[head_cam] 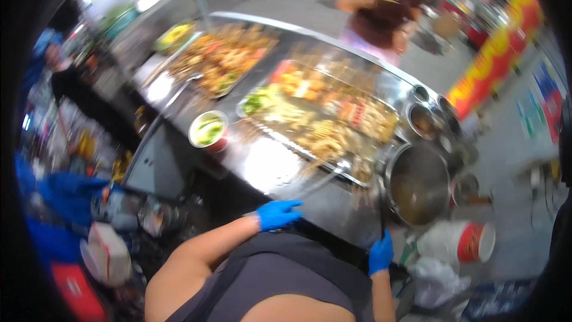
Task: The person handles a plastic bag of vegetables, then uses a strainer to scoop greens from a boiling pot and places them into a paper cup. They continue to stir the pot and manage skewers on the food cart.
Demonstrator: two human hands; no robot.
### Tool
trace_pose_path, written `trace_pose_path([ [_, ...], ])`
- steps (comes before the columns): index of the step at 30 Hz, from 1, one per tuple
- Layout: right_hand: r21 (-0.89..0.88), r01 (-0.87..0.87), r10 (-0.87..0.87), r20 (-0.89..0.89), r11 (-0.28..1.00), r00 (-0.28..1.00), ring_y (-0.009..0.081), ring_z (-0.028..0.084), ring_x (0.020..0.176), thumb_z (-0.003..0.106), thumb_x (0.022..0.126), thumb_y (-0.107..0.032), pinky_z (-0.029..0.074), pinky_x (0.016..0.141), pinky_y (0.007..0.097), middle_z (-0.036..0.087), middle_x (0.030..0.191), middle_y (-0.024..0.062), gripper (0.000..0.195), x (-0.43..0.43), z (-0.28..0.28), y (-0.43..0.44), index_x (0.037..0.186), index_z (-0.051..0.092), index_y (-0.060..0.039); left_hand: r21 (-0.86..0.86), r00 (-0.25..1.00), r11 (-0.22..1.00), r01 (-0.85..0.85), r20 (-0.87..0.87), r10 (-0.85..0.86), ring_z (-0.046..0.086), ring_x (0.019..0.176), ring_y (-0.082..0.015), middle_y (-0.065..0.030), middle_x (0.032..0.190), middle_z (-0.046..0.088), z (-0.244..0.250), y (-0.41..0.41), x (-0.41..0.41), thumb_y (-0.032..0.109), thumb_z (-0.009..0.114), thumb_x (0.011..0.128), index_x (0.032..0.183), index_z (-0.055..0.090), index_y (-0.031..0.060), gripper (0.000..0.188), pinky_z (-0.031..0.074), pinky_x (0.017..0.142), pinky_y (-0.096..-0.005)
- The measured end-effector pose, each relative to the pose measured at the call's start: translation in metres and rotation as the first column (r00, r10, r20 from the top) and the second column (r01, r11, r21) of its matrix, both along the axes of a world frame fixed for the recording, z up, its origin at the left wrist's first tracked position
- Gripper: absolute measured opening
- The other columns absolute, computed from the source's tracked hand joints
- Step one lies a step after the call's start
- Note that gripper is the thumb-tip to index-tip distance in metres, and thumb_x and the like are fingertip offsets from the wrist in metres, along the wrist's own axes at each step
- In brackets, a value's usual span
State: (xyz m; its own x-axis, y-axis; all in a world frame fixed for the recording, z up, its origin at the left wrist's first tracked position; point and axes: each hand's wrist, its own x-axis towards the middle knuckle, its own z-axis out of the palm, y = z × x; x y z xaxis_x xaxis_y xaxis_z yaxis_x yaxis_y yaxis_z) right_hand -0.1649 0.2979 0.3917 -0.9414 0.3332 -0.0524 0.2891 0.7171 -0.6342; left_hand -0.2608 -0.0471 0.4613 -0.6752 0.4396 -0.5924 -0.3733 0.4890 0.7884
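My left hand (279, 215), in a blue glove, hovers at the near edge of the steel counter (333, 203) with its fingers stretched out. Nothing shows in it. My right hand (381, 254), gloved the same way, grips a dark, thin handle (383, 221) that runs up beside the large steel pot (418, 188); its far end is unclear. Liquid partly fills the pot. Beyond my hands, a long steel tray (279, 136) holds several kinds of skewered food in broth. Left of it stands a paper cup (208, 129) with green pieces inside.
A second tray of skewers (219, 65) lies farther left. Small steel pots (421, 120) stand at the right end. A person (384, 4) stands across the counter, another person (76, 80) at left. Stacked white tubs (451, 241) sit by my right hand.
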Motion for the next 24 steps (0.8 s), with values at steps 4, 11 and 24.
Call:
trace_pose_path([
  [4,-0.095,-0.207,0.185,-0.202,0.974,0.962,0.0346,0.049,0.099,0.041,0.079,-0.004,0.038,0.085,0.0369,0.048,0.114,0.0232,0.047,-0.009,0.027,-0.053,0.126,0.036,0.0002,0.156,0.989,0.985,0.079,-0.134,-0.058,0.058,0.075,-0.0164,-0.0104,0.087,0.058,0.021,0.016,-0.013,0.043,0.052,0.082,0.136,0.021,0.0108,0.070,0.046,0.068,-0.0290],
  [11,0.219,-0.502,0.489,0.113,0.837,0.865,0.0306,0.054,0.068,0.051,0.075,-0.006,0.044,0.060,0.0376,0.054,0.089,0.0150,0.064,-0.060,0.068,-0.186,0.133,0.030,-0.0191,0.381,0.942,0.861,-0.336,0.146,0.303,0.044,0.053,-0.0088,-0.0025,0.067,0.047,0.019,-0.017,-0.046,0.042,0.055,0.079,0.095,0.052,0.0056,0.040,0.038,0.047,-0.0233],
  [24,-0.599,-0.232,0.223,-0.090,0.767,0.971,0.0086,0.054,0.065,0.051,0.085,-0.012,0.043,0.054,0.0210,0.062,0.097,0.0068,0.023,-0.081,0.123,-0.259,0.105,0.060,-0.0058,0.626,0.757,0.480,-0.615,0.297,0.583,0.038,0.047,-0.0063,0.0026,0.059,0.041,0.024,-0.156,-0.072,0.030,0.053,0.083,0.090,0.056,0.0084,0.023,0.031,0.042,-0.0191],
])
